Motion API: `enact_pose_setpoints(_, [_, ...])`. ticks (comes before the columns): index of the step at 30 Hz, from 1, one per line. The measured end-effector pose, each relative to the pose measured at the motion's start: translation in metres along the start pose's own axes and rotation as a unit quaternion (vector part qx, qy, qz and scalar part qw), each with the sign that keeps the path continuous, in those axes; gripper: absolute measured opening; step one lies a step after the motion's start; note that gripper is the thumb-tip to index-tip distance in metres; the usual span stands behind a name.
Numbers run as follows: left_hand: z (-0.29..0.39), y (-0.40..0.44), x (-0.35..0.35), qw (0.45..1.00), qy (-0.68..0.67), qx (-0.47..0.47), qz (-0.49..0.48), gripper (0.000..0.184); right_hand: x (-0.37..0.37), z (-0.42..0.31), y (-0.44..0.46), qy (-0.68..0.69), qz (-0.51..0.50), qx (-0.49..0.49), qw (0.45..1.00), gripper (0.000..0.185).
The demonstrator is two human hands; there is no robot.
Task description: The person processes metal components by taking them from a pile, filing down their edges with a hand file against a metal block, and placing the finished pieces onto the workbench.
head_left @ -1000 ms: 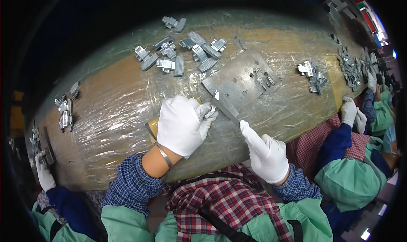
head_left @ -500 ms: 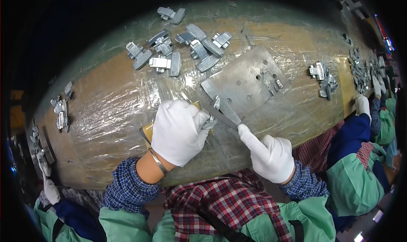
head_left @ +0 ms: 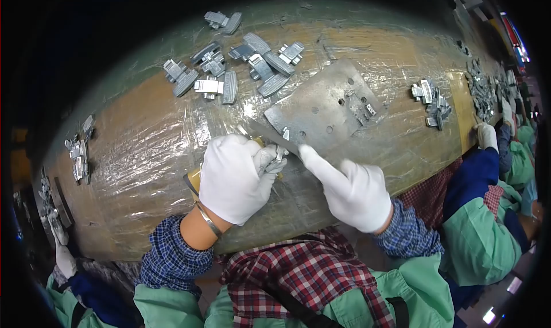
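Note:
My left hand [head_left: 235,177], in a white glove, is closed round a small silvery metal casting [head_left: 282,150] whose tip sticks out past the fingers. Gloved as well, my right hand [head_left: 353,191] grips a flat metal file [head_left: 274,135], with the index finger stretched along it. The file lies across the casting, seemingly touching it, and its far end reaches beyond my left hand. Its handle is hidden in my right palm. Partly under my left hand is a yellow object with a dark edge [head_left: 194,181]; what it is I cannot tell.
Several silvery castings [head_left: 209,87] lie loose beyond my hands on the film-covered table [head_left: 138,173]. A flat steel plate with holes [head_left: 318,112] is just ahead, right of centre. Smaller piles sit right [head_left: 434,104] and left [head_left: 78,155]. Co-workers' gloved hands [head_left: 487,137] are along the table edge.
My right hand has pushed the file forward and to the left across the casting, coming closer to my left hand. My left hand still holds the casting; the whole view has shifted slightly.

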State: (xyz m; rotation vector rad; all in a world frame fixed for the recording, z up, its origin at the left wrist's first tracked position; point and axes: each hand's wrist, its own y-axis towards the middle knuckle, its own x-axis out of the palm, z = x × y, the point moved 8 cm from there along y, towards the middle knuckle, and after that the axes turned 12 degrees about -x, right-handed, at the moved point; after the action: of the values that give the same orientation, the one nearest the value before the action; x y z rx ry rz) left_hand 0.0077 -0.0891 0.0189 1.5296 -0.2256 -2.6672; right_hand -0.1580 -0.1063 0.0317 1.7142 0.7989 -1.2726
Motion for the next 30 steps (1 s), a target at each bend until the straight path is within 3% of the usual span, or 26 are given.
enact_pose_setpoints(2, [-0.001,-0.001,0.002,1.0,-0.001,-0.01,0.001,0.018,0.003,0.004,0.02,-0.009,0.029,-0.011,0.999,0.075])
enact_pose_setpoints(5, [0.002,-0.002,-0.003,1.0,-0.002,0.001,0.028,0.019,0.001,0.01,0.007,0.058,-0.015,0.014,0.998,0.075])
enact_pose_setpoints(10, [-0.001,0.0,-0.005,0.999,-0.023,0.0,0.026,0.017,-0.007,0.002,-0.024,0.054,-0.022,0.024,0.998,0.072])
enact_pose_setpoints(15, [0.001,0.003,-0.004,1.0,-0.023,-0.001,0.005,0.017,0.005,0.019,0.018,0.061,0.053,0.049,0.996,0.073])
enact_pose_setpoints(21, [-0.002,0.005,-0.008,0.998,-0.056,-0.006,0.032,0.015,0.002,0.005,-0.025,0.012,0.005,0.041,0.999,0.075])
enact_pose_setpoints(27, [-0.003,0.004,-0.005,0.999,-0.041,-0.024,-0.003,0.013,0.004,0.007,0.02,-0.061,0.012,0.014,0.998,0.074])
enact_pose_setpoints(30, [-0.003,0.006,-0.005,0.999,-0.036,-0.02,-0.011,0.013,-0.001,0.019,0.017,0.004,0.005,0.061,0.998,0.073])
